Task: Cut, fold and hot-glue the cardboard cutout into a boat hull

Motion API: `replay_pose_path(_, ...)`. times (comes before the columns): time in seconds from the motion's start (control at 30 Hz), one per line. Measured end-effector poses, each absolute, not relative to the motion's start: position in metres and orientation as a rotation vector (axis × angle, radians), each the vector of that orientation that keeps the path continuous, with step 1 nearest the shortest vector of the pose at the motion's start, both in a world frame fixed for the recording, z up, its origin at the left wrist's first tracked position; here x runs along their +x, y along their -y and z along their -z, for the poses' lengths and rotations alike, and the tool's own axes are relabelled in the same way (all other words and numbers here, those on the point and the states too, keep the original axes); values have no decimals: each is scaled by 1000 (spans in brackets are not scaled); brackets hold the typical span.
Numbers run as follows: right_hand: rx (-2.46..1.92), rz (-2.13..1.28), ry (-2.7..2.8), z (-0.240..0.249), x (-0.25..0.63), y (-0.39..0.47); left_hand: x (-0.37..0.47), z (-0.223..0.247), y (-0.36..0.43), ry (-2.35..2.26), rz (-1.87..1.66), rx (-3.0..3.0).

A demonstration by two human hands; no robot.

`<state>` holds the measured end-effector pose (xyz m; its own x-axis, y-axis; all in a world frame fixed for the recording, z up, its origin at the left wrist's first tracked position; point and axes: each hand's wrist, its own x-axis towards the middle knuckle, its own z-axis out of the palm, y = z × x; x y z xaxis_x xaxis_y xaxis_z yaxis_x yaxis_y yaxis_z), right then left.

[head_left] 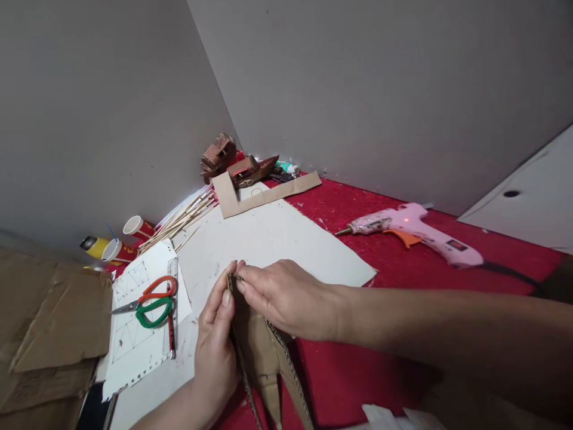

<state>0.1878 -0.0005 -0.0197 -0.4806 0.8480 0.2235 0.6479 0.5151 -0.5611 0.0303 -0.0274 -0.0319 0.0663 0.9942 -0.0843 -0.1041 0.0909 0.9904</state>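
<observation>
Between my hands is a folded cardboard piece with raised sides, its corrugated edges showing and its lower end split apart. My left hand grips the far end from the left, thumb pressed on the side wall. At that same end my right hand pinches the top edge from the right. A pink glue gun with an orange trigger and a small red light lies on the red cloth to the right. Scissors with orange and green handles rest on a paper with drawn lines at the left.
A white board covers part of the red cloth. Behind it lie an L-shaped cardboard strip, wooden sticks and brown model boats. Paper cups and a cardboard stack stand left; grey walls enclose the back.
</observation>
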Motion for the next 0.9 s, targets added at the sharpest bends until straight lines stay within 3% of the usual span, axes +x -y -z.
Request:
replay_pose_path(0.3, -1284, -496, 2314, 26, 186, 0, 28, 32, 25, -1124, -1043, 1301)
replay_pose_path(0.67, -990, -886, 1916, 35, 188, -2, 26, 31, 22, -1085, -1030, 1430)
replay_pose_path(0.9, -978, -862, 1851, 34, 189, -5, 28, 31, 19, -1033, -1037, 1301)
